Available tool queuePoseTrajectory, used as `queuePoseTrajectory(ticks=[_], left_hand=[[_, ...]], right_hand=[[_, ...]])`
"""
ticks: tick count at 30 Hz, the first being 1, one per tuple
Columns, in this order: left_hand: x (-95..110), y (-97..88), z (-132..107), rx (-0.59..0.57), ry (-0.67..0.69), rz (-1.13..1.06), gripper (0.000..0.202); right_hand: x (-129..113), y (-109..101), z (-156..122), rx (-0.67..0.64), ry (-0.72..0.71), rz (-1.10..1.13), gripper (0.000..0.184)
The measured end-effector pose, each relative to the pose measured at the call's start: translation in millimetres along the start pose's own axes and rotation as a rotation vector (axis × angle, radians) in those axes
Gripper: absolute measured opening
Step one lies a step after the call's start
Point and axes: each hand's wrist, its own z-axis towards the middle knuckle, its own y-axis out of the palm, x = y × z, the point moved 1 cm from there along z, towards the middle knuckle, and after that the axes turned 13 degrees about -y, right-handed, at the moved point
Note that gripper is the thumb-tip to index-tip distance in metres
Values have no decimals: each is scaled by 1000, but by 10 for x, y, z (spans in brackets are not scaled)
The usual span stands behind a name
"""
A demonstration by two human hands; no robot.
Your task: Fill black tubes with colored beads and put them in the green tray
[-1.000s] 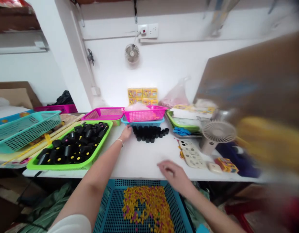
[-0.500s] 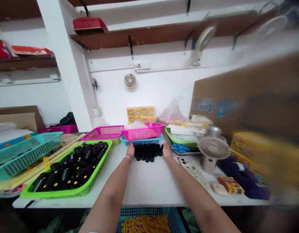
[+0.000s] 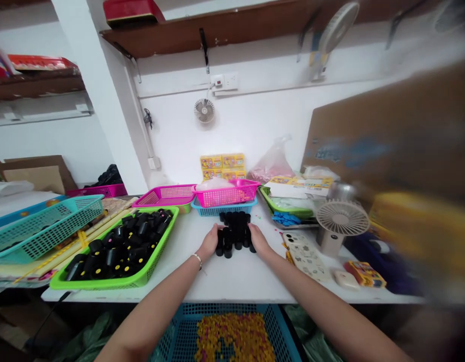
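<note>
A cluster of small black cylinders [image 3: 237, 229] stands on the white table [image 3: 236, 281], the front ones upright. My left hand [image 3: 209, 243] presses its fingers against the left side of the cluster. From the right side, my right hand [image 3: 259, 241] does the same, so the cylinders are squeezed between both hands. Some fingertips are hidden behind the cylinders. Left of my left hand, a green basket [image 3: 94, 284] is full of black cylindrical pieces [image 3: 113, 254], several with yellow dots on their ends.
Behind the cluster, a pink basket [image 3: 225, 197] sits on a blue basket [image 3: 208, 210]. On the right are a phone [image 3: 302, 254], a small fan [image 3: 341, 221] and a small yellow box [image 3: 364, 274]. Below the table edge, a blue crate [image 3: 183, 327] holds small yellow and pink pieces.
The wide row of black cylinders is now a narrower, deeper cluster. My hands have come closer together, and the left has shifted inward. The camera view has tilted down.
</note>
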Motion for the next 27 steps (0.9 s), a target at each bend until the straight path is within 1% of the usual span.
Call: queuePoseTrajectory(ticks=[4,6,8,10,11,13,14,15,17,18,19,20,21,22,23,24,26,27], left_hand=[[-26,-12,-383,-47,-2,-32,69],[-26,-22,-522,-69,1,-34,67],[-42,-76,-627,-77,-14,-75,66],[-79,-180,-715,-117,-7,-129,65],[-102,-241,-756,-172,21,-137,64],[-149,-349,-836,-331,116,-88,63],[-170,-383,-872,-401,168,-40,70],[-186,-400,-903,-449,212,4,85],[-202,-380,-944,-472,271,52,115],[-201,-350,-955,-460,288,56,123],[-196,-314,-963,-446,298,51,125],[-189,-278,-970,-434,303,46,123],[-181,-249,-977,-414,309,47,119],[-174,-232,-986,-391,316,57,112],[-169,-226,-998,-368,324,73,104],[-166,-230,-1014,-353,332,90,96],[-166,-261,-1052,-349,333,102,83],[-168,-281,-1074,-365,326,93,79]], right_hand=[[-102,26,-391,-52,-6,6,55],[-179,20,-533,-76,6,-9,57],[-271,-25,-656,-74,12,-29,59],[-368,-105,-789,-69,-72,-99,61],[-410,-148,-866,-80,-148,-156,61],[-466,-212,-1036,-149,-314,-287,63],[-478,-224,-1121,-203,-375,-343,65],[-482,-223,-1200,-258,-409,-383,69],[-493,-193,-1332,-323,-452,-444,77],[-510,-173,-1388,-316,-479,-473,77],[-538,-154,-1442,-290,-512,-499,73],[-575,-138,-1500,-262,-558,-516,64],[-616,-122,-1568,-265,-614,-515,51],[-652,-105,-1649,-326,-670,-495,38],[-673,-86,-1742,-450,-710,-464,29],[-674,-64,-1844,-616,-725,-439,26],[-595,-23,-2056,-950,-667,-454,24],[-519,-7,-2151,-1069,-607,-500,26]])
